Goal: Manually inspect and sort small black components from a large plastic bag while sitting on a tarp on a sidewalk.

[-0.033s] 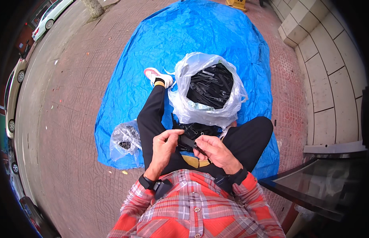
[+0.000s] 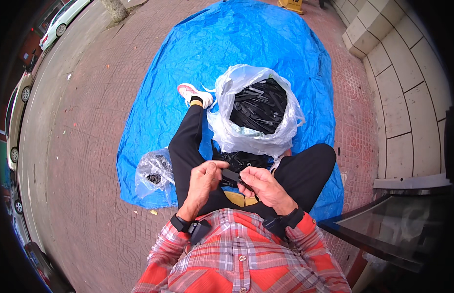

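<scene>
A narrow flat black plastic piece (image 2: 231, 175) sits between my hands above my lap. My right hand (image 2: 267, 186) pinches its right end between thumb and fingers. Curled fingers of my left hand (image 2: 203, 181) are at its left end; whether they hold a small part is hidden. Beneath and beyond them, a loose heap of black parts (image 2: 244, 159) lies between my legs. Past the heap stands an open white plastic bag (image 2: 222, 124), filled with many long black pieces (image 2: 258, 105).
A small clear bag (image 2: 148, 171) of dark small parts rests beside my left leg. Everything sits on a blue tarp (image 2: 163, 107) over brick paving (image 2: 90, 161). A glass-topped dark frame (image 2: 383, 224) and a tiled wall (image 2: 397, 107) stand to the right; parked cars (image 2: 17, 117) are far left.
The fingers of my left hand have shifted slightly at the black piece's left end, and the piece has turned a little. My right hand keeps its pinch.
</scene>
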`<state>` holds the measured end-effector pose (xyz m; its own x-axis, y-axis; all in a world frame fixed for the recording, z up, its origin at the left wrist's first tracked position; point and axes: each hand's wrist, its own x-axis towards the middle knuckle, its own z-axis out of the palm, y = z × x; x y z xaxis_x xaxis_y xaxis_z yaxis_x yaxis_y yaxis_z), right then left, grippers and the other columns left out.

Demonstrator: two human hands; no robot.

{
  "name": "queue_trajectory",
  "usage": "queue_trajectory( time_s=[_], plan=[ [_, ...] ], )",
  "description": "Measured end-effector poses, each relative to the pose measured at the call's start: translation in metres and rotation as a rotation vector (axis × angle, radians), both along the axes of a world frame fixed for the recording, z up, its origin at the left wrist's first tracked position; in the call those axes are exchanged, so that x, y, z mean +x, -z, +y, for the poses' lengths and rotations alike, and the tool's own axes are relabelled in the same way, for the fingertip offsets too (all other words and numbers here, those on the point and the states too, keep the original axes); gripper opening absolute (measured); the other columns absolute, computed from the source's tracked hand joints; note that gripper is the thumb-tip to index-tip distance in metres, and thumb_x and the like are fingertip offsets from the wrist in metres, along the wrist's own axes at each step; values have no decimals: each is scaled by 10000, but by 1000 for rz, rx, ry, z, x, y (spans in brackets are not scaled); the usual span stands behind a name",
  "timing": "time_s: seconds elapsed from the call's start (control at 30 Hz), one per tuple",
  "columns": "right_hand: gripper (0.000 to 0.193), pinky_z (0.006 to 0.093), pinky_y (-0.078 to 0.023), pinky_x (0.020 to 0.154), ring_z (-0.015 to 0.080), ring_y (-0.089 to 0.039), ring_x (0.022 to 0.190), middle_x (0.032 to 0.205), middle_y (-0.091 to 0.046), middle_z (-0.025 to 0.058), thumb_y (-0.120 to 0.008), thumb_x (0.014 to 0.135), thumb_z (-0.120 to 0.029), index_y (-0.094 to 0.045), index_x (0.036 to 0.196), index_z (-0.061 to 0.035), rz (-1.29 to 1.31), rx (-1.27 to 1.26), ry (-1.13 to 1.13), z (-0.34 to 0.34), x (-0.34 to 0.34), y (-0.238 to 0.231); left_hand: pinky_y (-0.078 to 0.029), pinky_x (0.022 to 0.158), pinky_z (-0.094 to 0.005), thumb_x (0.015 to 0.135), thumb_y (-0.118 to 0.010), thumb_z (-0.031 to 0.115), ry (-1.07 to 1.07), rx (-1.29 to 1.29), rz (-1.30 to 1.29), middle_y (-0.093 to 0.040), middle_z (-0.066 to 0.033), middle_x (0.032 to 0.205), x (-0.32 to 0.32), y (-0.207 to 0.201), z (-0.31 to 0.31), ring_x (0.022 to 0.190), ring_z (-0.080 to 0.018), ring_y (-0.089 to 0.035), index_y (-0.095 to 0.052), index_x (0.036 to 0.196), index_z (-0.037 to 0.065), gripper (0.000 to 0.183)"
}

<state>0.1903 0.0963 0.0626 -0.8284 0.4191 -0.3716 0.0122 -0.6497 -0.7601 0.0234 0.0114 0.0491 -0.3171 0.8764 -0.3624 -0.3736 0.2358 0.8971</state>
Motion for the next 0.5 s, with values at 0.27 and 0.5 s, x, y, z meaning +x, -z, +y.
queue_trajectory(
  time_s=[0.27, 0.5],
  plan=[
    [282, 193, -344, 448, 39, -466, 516, 596, -544, 13, -590, 860, -260, -546, 724, -17, -282, 455, 225, -3, -14, 24, -283, 447, -189, 892, -547, 243, 133, 45, 101, -503, 28, 603, 25, -7, 4, 513, -20, -375, -553, 758, 34, 248],
    [208, 190, -369, 499, 46, -501, 577, 650, -563, 10, -567, 864, -201, -578, 781, -10, -241, 283, 68, 4, -2, 17, -283, 419, -183, 886, -547, 177, 55, -67, -46, -552, 11, 614, 14, -5, 5, 470, -18, -380, -578, 778, 36, 180]
  ],
)
